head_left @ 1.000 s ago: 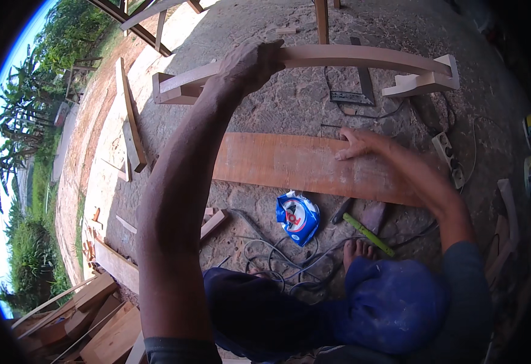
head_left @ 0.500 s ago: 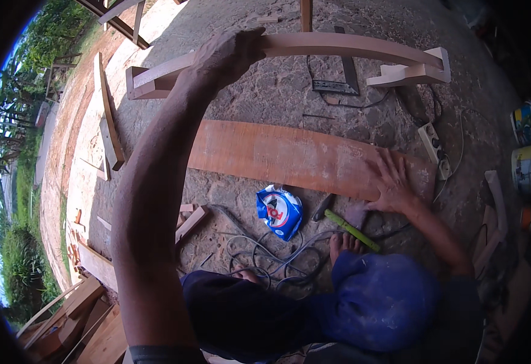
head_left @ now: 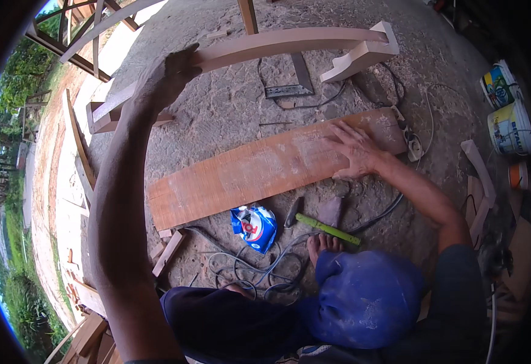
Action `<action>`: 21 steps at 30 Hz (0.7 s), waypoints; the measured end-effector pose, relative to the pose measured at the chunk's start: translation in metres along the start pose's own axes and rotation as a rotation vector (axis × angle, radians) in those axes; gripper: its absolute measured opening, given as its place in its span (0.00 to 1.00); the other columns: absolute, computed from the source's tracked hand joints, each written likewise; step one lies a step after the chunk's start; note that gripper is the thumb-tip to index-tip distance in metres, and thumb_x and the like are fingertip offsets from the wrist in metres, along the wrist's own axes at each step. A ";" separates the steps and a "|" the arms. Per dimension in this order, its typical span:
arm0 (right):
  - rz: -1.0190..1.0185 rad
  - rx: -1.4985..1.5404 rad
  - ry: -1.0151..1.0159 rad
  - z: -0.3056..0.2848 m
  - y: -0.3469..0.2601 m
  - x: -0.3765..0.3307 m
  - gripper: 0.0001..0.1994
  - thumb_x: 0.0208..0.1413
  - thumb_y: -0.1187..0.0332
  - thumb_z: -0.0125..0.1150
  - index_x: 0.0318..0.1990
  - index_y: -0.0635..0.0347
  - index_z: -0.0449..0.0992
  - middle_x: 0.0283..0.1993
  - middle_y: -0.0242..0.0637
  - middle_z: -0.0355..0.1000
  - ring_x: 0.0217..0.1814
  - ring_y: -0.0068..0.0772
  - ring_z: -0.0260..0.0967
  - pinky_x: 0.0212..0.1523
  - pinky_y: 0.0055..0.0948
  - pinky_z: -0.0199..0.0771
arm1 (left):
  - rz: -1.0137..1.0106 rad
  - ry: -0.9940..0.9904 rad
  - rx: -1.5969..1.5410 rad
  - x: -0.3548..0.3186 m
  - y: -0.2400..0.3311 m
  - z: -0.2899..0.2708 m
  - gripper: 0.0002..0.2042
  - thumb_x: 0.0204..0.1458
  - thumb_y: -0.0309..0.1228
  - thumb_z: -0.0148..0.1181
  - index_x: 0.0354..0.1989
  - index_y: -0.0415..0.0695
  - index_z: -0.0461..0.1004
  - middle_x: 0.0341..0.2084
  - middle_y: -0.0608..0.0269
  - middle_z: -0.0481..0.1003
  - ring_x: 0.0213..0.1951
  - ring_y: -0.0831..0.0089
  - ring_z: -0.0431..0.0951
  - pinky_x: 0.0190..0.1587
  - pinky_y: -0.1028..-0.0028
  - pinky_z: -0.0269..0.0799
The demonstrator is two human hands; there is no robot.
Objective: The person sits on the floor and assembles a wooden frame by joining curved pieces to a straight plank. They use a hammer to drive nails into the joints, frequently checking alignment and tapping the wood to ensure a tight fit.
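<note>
A pale, arched wooden rail (head_left: 277,42) with shaped blocks at both ends is raised at the far side. My left hand (head_left: 167,76) is closed around it, left of its middle. Below it a wide, flat reddish-brown board (head_left: 229,179) lies slanted over the rough ground. My right hand (head_left: 357,151) rests flat near its right end, fingers spread. Close to the board's near edge are a blue and white packet (head_left: 255,228) and a hammer (head_left: 329,229) with a yellow-green handle. The board's right end partly covers a power strip (head_left: 410,141).
A metal square (head_left: 289,91) lies beyond the board. Coiled grey cable (head_left: 265,267) spreads around my bare foot (head_left: 324,246). Two buckets (head_left: 511,130) stand at the right. Timber offcuts (head_left: 89,333) are heaped at the lower left. My blue-clad knee (head_left: 368,300) fills the lower middle.
The board has turned: its left end swung nearer to me, its right end farther, over the power strip. My right hand went with it. The view has also turned slightly, shifting the rail left.
</note>
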State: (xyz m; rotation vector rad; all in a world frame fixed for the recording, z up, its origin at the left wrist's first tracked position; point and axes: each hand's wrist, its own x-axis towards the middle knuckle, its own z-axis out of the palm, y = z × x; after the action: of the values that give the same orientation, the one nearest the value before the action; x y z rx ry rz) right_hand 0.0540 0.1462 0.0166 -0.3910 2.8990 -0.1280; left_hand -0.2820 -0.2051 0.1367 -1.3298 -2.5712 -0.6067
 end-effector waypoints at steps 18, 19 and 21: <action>1.011 0.245 0.092 0.050 0.109 -0.071 0.45 0.53 0.36 0.60 0.73 0.49 0.58 0.64 0.60 0.68 0.66 0.64 0.65 0.66 0.50 0.64 | -0.060 -0.203 0.010 -0.003 0.053 -0.042 0.17 0.58 0.33 0.63 0.55 0.41 0.75 0.44 0.49 0.81 0.49 0.54 0.80 0.51 0.59 0.74; 0.985 0.264 0.109 0.058 0.108 -0.077 0.45 0.52 0.36 0.61 0.73 0.49 0.58 0.64 0.60 0.68 0.66 0.63 0.66 0.66 0.49 0.65 | -0.049 -0.167 -0.036 -0.001 0.045 -0.031 0.19 0.59 0.33 0.63 0.57 0.41 0.73 0.46 0.50 0.81 0.50 0.55 0.80 0.52 0.60 0.73; 0.926 0.278 0.245 0.079 0.099 -0.088 0.44 0.52 0.39 0.63 0.73 0.53 0.60 0.63 0.59 0.69 0.66 0.62 0.67 0.66 0.48 0.65 | -0.052 -0.148 -0.066 0.009 0.047 -0.026 0.22 0.60 0.34 0.62 0.61 0.40 0.71 0.50 0.51 0.80 0.53 0.57 0.79 0.56 0.61 0.73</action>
State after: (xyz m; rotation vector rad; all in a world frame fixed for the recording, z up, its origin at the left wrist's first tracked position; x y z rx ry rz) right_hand 0.1295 0.2607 -0.0542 1.0582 2.8950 -0.4289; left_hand -0.2493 -0.1857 0.1757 -1.3813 -2.7335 -0.6294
